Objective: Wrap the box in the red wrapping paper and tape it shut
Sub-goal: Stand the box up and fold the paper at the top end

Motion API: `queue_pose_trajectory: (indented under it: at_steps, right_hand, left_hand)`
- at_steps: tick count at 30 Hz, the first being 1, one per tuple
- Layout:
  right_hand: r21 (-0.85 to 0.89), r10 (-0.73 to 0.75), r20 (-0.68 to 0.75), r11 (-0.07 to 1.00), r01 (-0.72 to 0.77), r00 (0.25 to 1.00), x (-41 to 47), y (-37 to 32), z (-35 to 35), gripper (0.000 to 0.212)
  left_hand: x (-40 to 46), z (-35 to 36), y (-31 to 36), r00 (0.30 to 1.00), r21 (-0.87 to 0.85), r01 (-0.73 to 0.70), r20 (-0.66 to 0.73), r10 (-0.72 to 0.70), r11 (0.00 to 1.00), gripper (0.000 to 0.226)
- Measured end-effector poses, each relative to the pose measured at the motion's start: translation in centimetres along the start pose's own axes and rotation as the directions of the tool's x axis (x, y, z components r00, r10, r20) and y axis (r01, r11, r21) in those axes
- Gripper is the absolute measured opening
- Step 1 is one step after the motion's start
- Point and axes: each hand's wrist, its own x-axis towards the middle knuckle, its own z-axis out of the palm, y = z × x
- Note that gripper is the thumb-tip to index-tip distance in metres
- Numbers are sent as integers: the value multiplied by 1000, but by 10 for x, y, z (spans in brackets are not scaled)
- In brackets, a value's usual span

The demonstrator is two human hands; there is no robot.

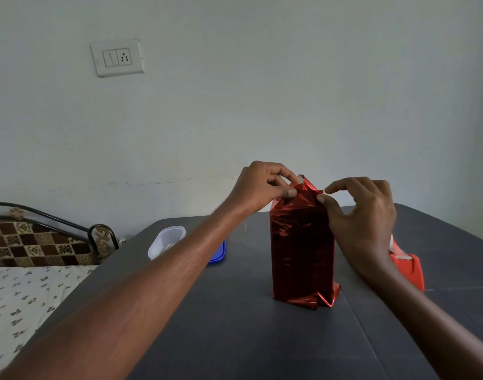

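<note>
A tall box covered in shiny red wrapping paper (300,250) stands upright on the dark grey table (235,325). The box itself is hidden under the paper. Loose paper sticks up at its top and crumples out at its bottom right corner. My left hand (262,187) pinches the paper at the top left between thumb and fingers. At the top right edge my right hand (363,215) pinches the paper with thumb and forefinger, its other fingers curled. An orange tape dispenser (407,267) sits just behind my right wrist, partly hidden.
A clear plastic container (166,241) and a blue lid (217,253) lie on the table's left side, behind my left forearm. A bed with a patterned sheet (23,297) stands left of the table. A plain wall with a switch plate (117,57) is behind.
</note>
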Motion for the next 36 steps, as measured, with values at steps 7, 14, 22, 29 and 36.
queue_pose_trajectory:
  at_steps: [7, 14, 22, 29, 36]
  right_hand:
    - [6, -19, 21, 1000, 19, 1000, 2, 1, 1, 8]
    - [-4, -16, 71, 1000, 16, 997, 4, 0, 3, 12]
    - [126, 145, 245, 976, -179, 959, 17, 4, 3, 10]
    - [303, 258, 464, 853, -425, 847, 37, 11, 0, 7]
    - [416, 266, 568, 724, -550, 779, 48, 28, 8, 18]
  left_hand:
    - [0, 0, -1, 1000, 9, -6, 0, 6, 1000, 21]
    - [1, 0, -1, 1000, 23, -17, 2, 17, 1000, 21]
    - [2, -2, -2, 1000, 26, -19, 5, 19, 999, 19]
    - [5, -3, -3, 1000, 44, 7, 15, -7, 999, 19]
    - [15, -4, -3, 1000, 86, 17, 25, -19, 996, 21]
